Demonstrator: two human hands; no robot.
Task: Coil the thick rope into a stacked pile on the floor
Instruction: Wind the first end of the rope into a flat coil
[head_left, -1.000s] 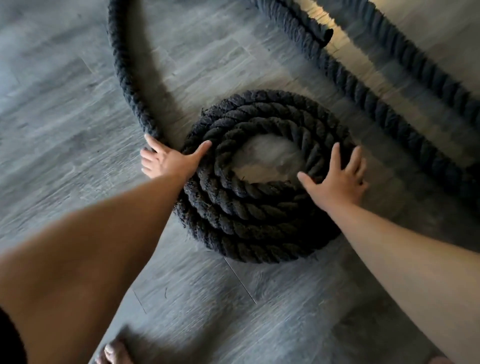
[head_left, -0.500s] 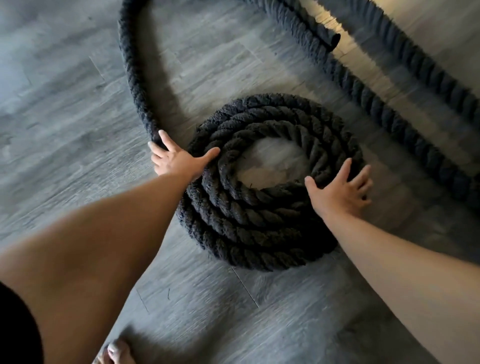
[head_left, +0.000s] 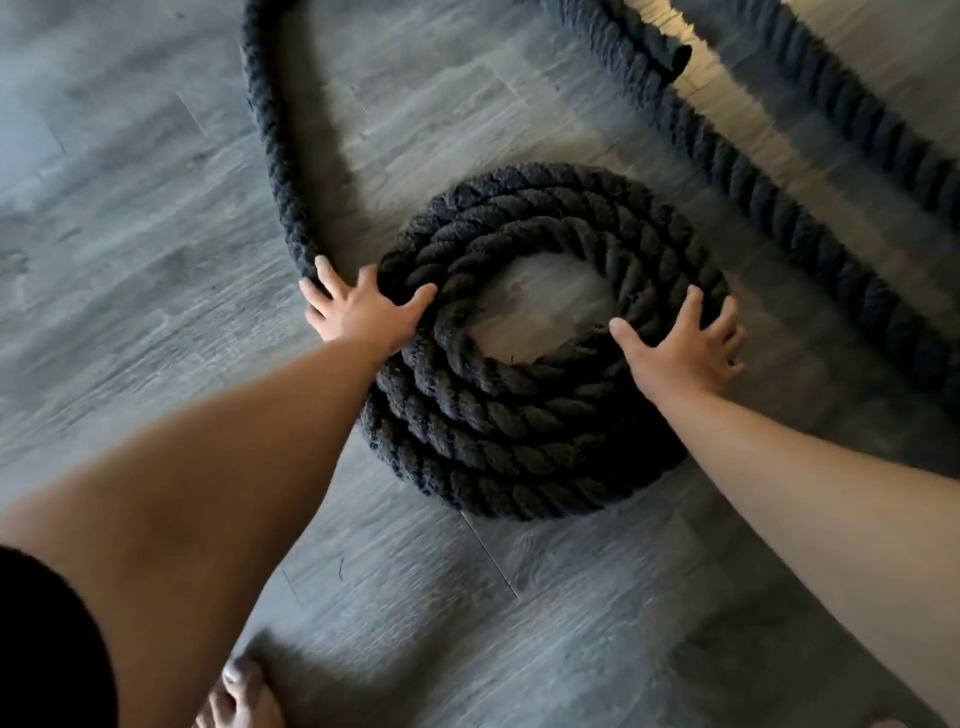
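The thick black rope (head_left: 270, 130) is partly wound into a round pile (head_left: 519, 441) on the grey wood floor (head_left: 130, 234). The pile sits right between the two hands. The left hand (head_left: 363, 314) lies flat on the left side of the pile, fingers spread wide. Its thumb is on top of the pile and its fingers touch the loose rope, which runs away past the fingertips. The right hand (head_left: 680, 353) lies flat on the right side of the pile, fingers spread too. The hands are apart and neither one grabs the rope. More rope runs along the floor beyond the right hand. A bare foot (head_left: 244, 696) stands under the left arm.
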